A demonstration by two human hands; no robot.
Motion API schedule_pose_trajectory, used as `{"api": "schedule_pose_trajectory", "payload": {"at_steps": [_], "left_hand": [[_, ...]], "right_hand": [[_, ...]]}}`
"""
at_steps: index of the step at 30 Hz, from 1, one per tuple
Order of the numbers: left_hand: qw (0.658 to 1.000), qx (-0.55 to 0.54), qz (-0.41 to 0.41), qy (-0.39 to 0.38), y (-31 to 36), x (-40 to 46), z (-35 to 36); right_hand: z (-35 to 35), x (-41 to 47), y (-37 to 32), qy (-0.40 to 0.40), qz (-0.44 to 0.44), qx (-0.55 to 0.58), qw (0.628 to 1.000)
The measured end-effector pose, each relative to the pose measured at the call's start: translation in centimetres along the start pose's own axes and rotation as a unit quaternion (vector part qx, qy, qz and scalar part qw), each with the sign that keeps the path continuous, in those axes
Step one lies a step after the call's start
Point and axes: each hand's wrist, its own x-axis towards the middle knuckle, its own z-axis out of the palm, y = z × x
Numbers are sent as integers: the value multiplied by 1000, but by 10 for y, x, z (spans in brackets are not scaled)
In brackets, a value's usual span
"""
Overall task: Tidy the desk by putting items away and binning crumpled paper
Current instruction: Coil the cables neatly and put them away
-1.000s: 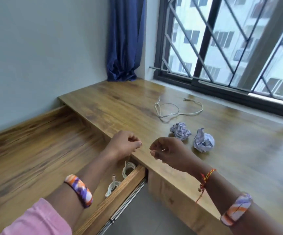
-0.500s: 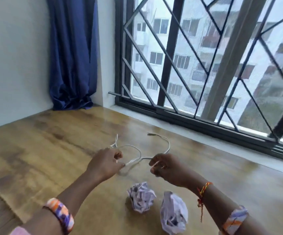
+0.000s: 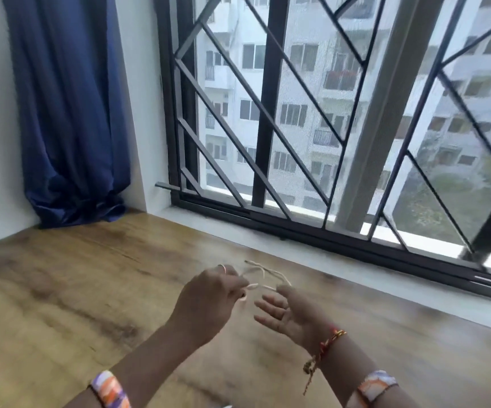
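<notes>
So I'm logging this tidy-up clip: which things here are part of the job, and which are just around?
Part of the job:
- white cable, gripped by the left hand
- right hand, open beside it
- wooden desk

Just around:
- blue curtain
- window grille

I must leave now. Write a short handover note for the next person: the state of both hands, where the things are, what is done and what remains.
Left hand: grips the white cable, lifted over the wooden desk.
Right hand: open, palm up, beside the cable's loose loops; contact unclear.
Crumpled paper: not in view now.
Done: cable picked up.
Left: gather the cable, put it away, then bin the crumpled paper.
</notes>
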Motion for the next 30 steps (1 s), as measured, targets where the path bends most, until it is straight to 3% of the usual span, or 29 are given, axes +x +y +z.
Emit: {"api": "schedule_pose_trajectory", "payload": {"at_steps": [3,6,10,13,18,21,23,28,30], "left_hand": [[997,-12,67,44,35,26,-14],[991,-116,30,66,76,49,-25],[914,-399,-74,11,147,64,-41],[900,-431,-67,-6,197,64,-48],[866,-472,-37,-162,253,48,-55],[838,-503,-53,-206,280,40,-49],[844,-493,-56,-204,294,40,-46],[874,-433,28,-218,309,44,-45],[901,-394,36,-179,308,47,-44]], "right_hand": [[-9,-35,-51,-15,-88,102,991],[-25,-89,-105,-2,-210,106,972],[-53,-157,-143,6,-335,56,941],[-80,-201,-158,36,-386,49,920],[-126,-268,-155,65,-447,50,891],[-149,-301,-150,71,-472,39,878],[-159,-315,-151,82,-489,47,867],[-180,-332,-160,132,-532,49,835],[-191,-335,-162,143,-546,62,823]]}}
